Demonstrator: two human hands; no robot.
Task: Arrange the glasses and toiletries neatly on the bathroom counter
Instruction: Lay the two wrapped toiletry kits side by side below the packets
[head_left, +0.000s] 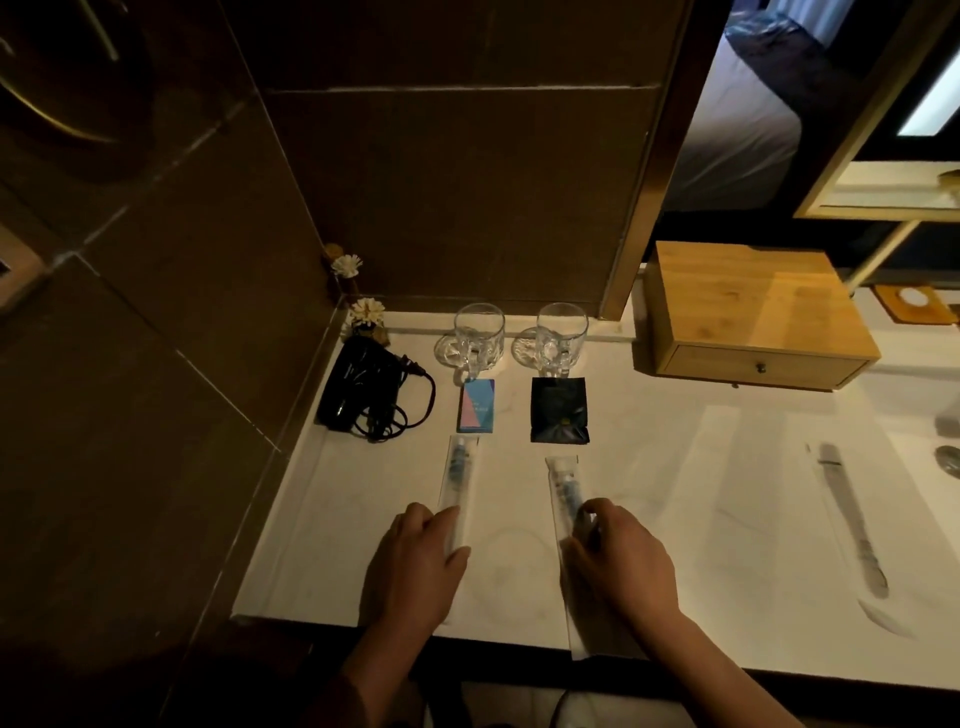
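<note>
Two glass mugs stand on clear coasters at the back of the white counter (675, 467), the left mug (478, 335) and the right mug (560, 338). In front of them lie a blue-pink box (476, 405) and a black pouch (559, 418). Two wrapped toothbrush packets lie lengthwise nearer me. My left hand (415, 566) rests on the near end of the left packet (457, 475), fingers laid over it. My right hand (618, 561) pinches the right packet (561, 488) about midway, and that packet's near end reaches past the counter's front edge.
A black hair dryer (358, 389) with coiled cord lies at the back left by the dark tiled wall, behind it a small flower diffuser (368, 317). A wooden drawer box (753, 317) stands back right. A long dark utensil (852, 519) lies at right near the sink.
</note>
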